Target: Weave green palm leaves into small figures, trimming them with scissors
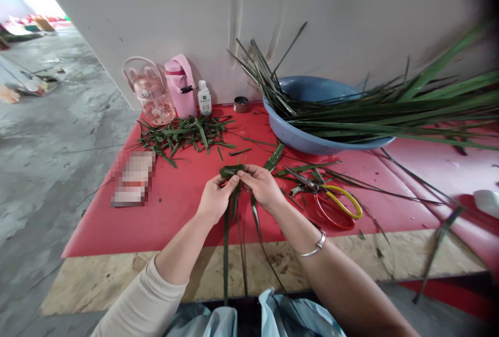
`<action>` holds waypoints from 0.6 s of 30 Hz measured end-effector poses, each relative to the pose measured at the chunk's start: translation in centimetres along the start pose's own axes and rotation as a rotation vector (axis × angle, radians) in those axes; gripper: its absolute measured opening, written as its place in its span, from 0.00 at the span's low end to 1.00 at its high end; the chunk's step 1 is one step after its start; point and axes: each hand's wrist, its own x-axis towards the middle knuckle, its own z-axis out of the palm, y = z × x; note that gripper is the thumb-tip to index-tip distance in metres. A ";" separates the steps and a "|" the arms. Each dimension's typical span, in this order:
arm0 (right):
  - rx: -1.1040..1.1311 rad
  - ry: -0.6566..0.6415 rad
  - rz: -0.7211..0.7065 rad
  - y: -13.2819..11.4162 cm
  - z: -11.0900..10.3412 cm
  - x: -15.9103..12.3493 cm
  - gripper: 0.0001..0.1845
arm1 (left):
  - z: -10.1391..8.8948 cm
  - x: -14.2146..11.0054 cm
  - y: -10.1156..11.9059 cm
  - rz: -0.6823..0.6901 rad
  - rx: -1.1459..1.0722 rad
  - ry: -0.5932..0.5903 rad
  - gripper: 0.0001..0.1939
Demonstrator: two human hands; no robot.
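Both hands meet over the red table covering and pinch a folded green leaf piece (230, 170). My left hand (219, 194) grips its left and lower side with thumb and fingers. My right hand (260, 183) closes on its right end, thumbs nearly touching. Long narrow leaf strips (226, 243) hang from it past the table's front edge. Just beyond my right hand lies a wider leaf piece (275, 157). Scissors (323, 191) with one yellow and one red handle rest right of my right hand, blades pointing away to the left.
A blue basin (312, 142) full of long leaves stands back right. Leaf scraps (187, 134) lie back left, before a clear pink bottle (152, 98), a pink flask (181, 87) and a small white bottle (204, 99). A round tin (240, 104) sits near the wall; a blurred-out flat object (134, 178) lies left.
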 end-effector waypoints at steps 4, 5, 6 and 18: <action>-0.250 0.052 -0.111 0.1 0.5 -0.5 0.12 | 0.0 0.2 -1.0 -0.027 0.008 0.042 0.16; -0.337 0.064 -0.160 0.0 0.6 -0.6 0.11 | -0.1 0.3 -1.2 -0.018 0.000 0.057 0.16; -0.421 0.072 -0.215 -0.1 0.8 -0.8 0.12 | -0.3 0.5 -1.4 -0.002 -0.003 0.076 0.16; -0.050 0.133 -0.084 0.3 -0.2 0.1 0.11 | 0.3 0.1 -0.1 -0.020 -0.222 0.054 0.13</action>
